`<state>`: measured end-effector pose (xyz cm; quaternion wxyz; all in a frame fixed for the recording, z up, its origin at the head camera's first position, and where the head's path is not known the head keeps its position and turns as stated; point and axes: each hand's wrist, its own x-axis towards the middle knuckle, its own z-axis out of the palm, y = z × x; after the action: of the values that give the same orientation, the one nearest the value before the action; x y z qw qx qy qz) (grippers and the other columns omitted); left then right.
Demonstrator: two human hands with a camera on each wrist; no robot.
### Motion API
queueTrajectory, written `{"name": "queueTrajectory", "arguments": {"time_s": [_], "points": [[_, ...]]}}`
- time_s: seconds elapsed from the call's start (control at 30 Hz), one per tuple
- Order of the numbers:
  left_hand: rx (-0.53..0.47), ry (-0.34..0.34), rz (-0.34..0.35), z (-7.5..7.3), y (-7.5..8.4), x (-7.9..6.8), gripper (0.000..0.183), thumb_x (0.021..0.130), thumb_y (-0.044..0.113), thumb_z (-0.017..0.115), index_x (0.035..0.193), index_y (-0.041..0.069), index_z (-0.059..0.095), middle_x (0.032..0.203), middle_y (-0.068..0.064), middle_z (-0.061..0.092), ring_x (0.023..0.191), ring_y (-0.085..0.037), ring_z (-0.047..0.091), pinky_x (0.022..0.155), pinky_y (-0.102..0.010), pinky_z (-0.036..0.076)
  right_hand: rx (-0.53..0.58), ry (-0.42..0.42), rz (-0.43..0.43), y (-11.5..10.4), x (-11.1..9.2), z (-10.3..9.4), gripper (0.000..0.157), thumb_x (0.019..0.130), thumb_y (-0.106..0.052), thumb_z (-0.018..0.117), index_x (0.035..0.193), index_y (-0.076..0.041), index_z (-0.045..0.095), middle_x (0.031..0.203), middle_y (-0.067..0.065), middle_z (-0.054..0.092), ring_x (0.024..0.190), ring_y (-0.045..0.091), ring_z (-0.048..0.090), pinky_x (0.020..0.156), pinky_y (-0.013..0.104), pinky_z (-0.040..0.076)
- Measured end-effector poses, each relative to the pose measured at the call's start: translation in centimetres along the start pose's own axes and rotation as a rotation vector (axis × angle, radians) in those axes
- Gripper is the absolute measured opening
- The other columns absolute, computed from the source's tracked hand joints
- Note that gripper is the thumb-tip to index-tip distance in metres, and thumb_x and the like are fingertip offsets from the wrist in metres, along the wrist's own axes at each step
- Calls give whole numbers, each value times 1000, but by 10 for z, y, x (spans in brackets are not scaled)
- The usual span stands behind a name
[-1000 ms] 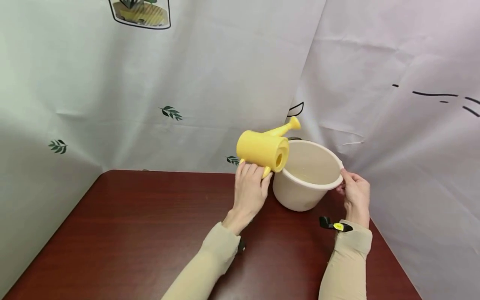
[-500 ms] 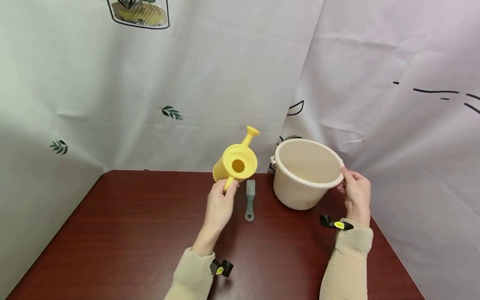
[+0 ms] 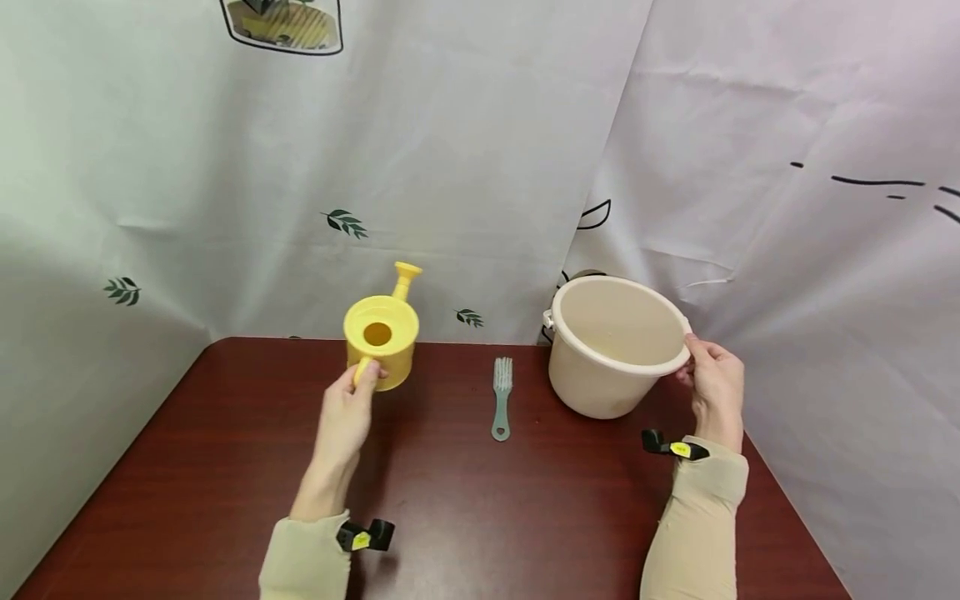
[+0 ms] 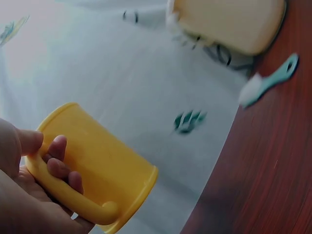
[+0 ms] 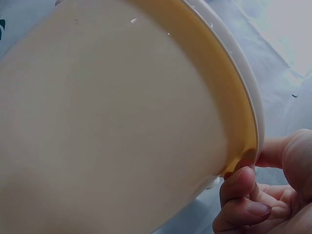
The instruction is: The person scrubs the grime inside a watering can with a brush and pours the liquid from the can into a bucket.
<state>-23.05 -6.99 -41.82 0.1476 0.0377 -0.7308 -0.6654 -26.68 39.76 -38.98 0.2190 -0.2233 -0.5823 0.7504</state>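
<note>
My left hand [image 3: 345, 417] grips the handle of a yellow watering can [image 3: 397, 367], which is nearly upright near the table's back edge, its spout pointing up and back. In the left wrist view the fingers curl round the can's handle [image 4: 73, 197]. On the right, a cream bucket [image 3: 600, 387] stands slightly tilted at the back of the table. My right hand [image 3: 716, 387] pinches its rim on the right side, thumb on top and fingers beneath. Some of the bucket's inside is hidden by its near wall.
A brush [image 3: 501, 404] with a grey-green handle and pale bristles lies between the watering can and the bucket. The dark red wooden table [image 3: 465, 517] ends at a white cloth backdrop [image 3: 420, 125] behind and at the sides. A dark cord shows behind the bucket.
The watering can, tipped over by the bucket's rim a second ago, has swung left and come upright in my left hand. The brush has come into view. My right hand stays on the rim.
</note>
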Motion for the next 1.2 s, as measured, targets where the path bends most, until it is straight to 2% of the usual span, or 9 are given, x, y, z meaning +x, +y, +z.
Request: {"name": "queueTrajectory", "arguments": {"time_s": [0.17,0.33,0.57,0.8,1.0,1.2], "points": [[-3,39,-75,-32,-4,5,40,103,31,50,107,-7,60,98,-8,55,97,-17,44,88,-29,32,12,4,5,1,-1,-1,18,91,-15,70,81,-1,65,53,1,55,37,10,51,37,21,44],[-18,52,-152,-61,-9,9,43,103,39,46,105,-2,58,102,-6,47,100,-17,40,88,-32,29,16,1,4,2,0,-3,18,91,-15,70,81,-1,65,53,1,55,37,10,51,37,22,44],[-134,89,-231,-94,-24,12,35,103,40,46,93,10,61,98,1,44,98,-14,39,89,-29,26,-8,12,12,1,-1,-6,18,91,-17,70,82,-3,65,52,1,55,37,11,51,37,22,44],[-272,174,-274,-113,-35,15,35,104,33,48,80,12,64,90,3,46,94,-12,40,88,-23,29,-4,6,-5,0,-1,-4,19,92,-15,69,78,-4,64,51,1,55,36,11,51,37,22,44],[-302,221,-305,-125,-42,16,36,103,31,49,77,12,65,86,3,47,90,-13,41,85,-22,32,-1,2,-10,0,-2,-2,19,92,-16,69,77,-5,64,50,1,55,36,11,51,36,22,43],[-308,220,-326,-133,-49,19,37,103,28,49,73,13,64,76,4,46,85,-13,42,81,-21,33,-7,-1,-3,-1,-3,-1,18,92,-17,69,80,-5,65,51,2,56,36,11,51,36,22,43]]}}
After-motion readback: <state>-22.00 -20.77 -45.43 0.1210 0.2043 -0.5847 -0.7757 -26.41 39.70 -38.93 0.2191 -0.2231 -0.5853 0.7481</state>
